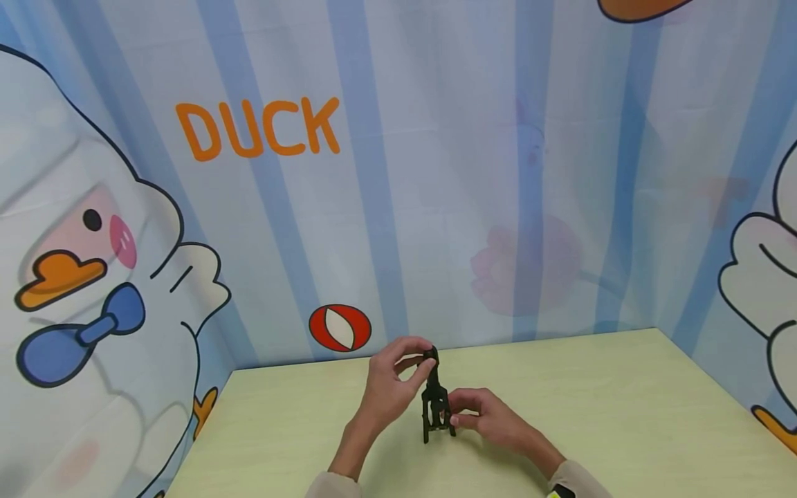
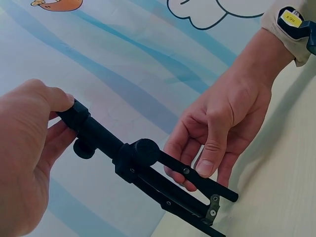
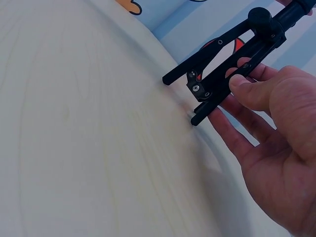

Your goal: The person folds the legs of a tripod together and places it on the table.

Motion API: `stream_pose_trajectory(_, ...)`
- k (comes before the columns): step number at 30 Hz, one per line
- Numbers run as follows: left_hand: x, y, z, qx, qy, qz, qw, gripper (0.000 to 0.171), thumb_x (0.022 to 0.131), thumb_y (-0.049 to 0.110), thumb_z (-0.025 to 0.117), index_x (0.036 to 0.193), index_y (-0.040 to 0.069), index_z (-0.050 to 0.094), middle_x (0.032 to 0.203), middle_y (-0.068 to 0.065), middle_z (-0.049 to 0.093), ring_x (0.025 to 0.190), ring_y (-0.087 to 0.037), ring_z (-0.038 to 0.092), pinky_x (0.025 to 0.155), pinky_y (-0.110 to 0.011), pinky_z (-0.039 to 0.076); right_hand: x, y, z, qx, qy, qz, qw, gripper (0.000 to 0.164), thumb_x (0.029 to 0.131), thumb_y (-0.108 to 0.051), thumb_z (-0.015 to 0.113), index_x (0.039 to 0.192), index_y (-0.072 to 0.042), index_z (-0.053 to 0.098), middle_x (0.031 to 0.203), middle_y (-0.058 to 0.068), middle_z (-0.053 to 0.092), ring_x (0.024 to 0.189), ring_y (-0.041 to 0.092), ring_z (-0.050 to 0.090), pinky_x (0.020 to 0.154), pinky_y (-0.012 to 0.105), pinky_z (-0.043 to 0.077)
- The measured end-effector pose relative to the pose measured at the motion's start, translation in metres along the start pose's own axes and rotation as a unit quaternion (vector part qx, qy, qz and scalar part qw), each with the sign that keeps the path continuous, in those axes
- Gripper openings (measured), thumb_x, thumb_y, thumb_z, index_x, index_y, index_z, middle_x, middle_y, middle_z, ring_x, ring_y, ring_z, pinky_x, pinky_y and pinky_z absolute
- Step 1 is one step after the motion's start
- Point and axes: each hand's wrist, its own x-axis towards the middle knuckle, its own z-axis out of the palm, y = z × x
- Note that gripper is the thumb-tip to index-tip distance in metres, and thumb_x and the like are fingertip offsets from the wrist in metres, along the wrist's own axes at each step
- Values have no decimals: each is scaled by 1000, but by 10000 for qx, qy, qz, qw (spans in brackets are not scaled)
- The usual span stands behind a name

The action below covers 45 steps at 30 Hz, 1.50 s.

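A small black tripod (image 1: 434, 398) is held upright between both hands, its legs partly spread. Its top end is pinched by the fingers and thumb of my left hand (image 1: 385, 391). Lower down, my right hand (image 1: 495, 420) pinches one leg between thumb and fingers. In the left wrist view, a round knob (image 2: 84, 148) sticks out near the top of the tripod, and a larger round joint (image 2: 145, 152) sits where the legs meet. Metal hinge braces (image 3: 196, 88) link the legs to the centre post in the right wrist view.
Beneath the hands lies a pale wood-look table (image 1: 299, 415). Behind it hangs a blue striped curtain (image 1: 436, 173) with cartoon ducks and orange lettering, reaching down to the table's back edge. A dark device with a yellow label (image 2: 291, 19) is on the right wrist.
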Motion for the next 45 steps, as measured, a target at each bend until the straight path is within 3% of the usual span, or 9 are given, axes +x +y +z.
stream_pose_trajectory(8,2,4,-7,355,-341,-170,9986,22,96,2,73,117,9,70,114,-4,68,108,-22,70,93,-37,59,-3,6,5,-68,76,-65,9999,19,97,1,69,116,5,69,105,20,72,98,25,70,89,30,57)
stream_pose_trajectory(16,13,18,-18,981,-1113,-522,9875,29,95,1,74,122,8,66,117,-2,67,107,-18,69,94,-31,58,0,2,14,-286,299,212,9989,22,94,-5,75,115,-4,70,105,11,72,94,25,71,83,30,58)
stream_pose_trajectory(23,20,24,-22,1229,-1558,-534,9787,35,95,0,73,129,6,66,123,-6,67,107,-19,70,94,-30,58,8,4,24,-852,722,336,9932,20,91,-13,81,108,-10,71,97,1,72,85,15,71,75,28,58)
stream_pose_trajectory(31,20,24,-22,1355,-1597,-554,9762,33,95,0,73,127,8,67,121,-3,67,105,-17,69,93,-27,58,9,3,30,-1136,1078,128,9876,20,89,-14,83,105,-10,72,94,0,71,83,12,70,74,29,60)
stream_pose_trajectory(38,18,25,-25,1228,-1516,-451,9797,33,93,-3,74,124,7,67,118,-2,67,104,-17,70,91,-26,58,6,1,32,-782,1261,-144,9888,22,88,-6,83,107,-3,72,99,6,67,90,20,75,79,29,62)
stream_pose_trajectory(45,13,23,-32,1021,-1221,-498,9860,32,91,-3,78,119,8,68,113,-4,68,101,-17,71,90,-28,60,6,2,29,-483,1300,105,9903,22,89,-3,80,109,-4,71,109,11,72,94,23,76,82,26,60)
